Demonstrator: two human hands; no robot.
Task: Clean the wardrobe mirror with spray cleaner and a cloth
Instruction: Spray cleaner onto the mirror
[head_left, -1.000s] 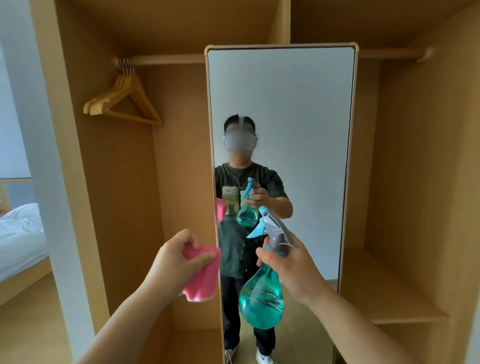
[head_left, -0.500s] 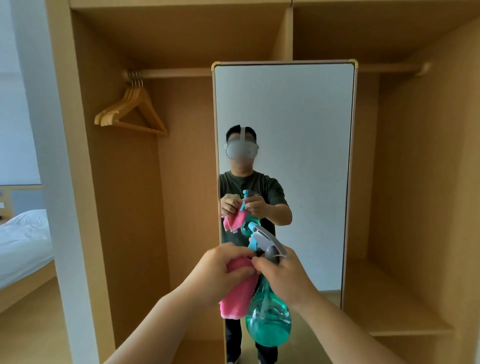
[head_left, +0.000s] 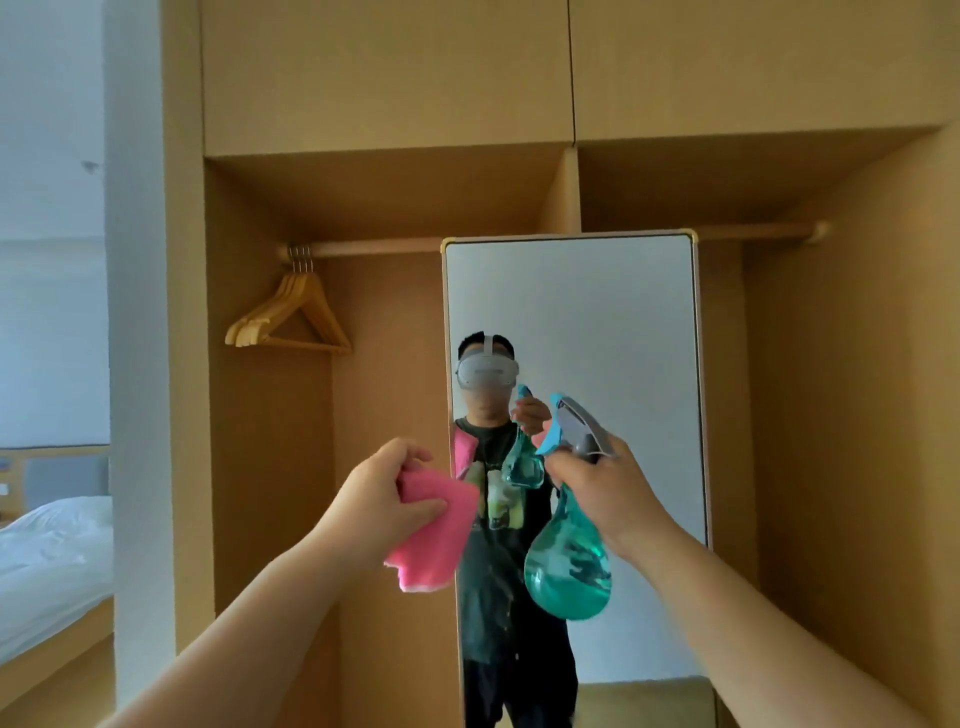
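The right grip (head_left: 602, 488) is closed round the neck of the spray bottle (head_left: 569, 566), its fingers curled just under the grey head. A fingertip seems to sit at the blue trigger, though the knuckles hide it. The teal belly, with liquid inside, hangs below this grip. The nozzle sits above the grip and tilts up and forward at the mirror (head_left: 597, 322), which stands straight ahead of it. Holding the bottle by the neck keeps the trigger in reach and lets its weight hang, so I judge this as aiming for a spray at the middle of the glass.

The left grip (head_left: 384, 499) is closed on the pink cloth (head_left: 436, 540), thumb on the near face and fingers curled over the top edge. Most of the cloth droops below and to the right of this grip, toward the mirror's left frame. I cannot tell whether it touches the glass. It is held beside the right grip and apart from the nozzle, probably so it stays dry and is ready to wipe once the cleaner lands.

Wooden hangers (head_left: 291, 317) hang on the rail (head_left: 363, 248) above and to the left of the left grip. A bed (head_left: 52, 545) lies well off to that grip's left.
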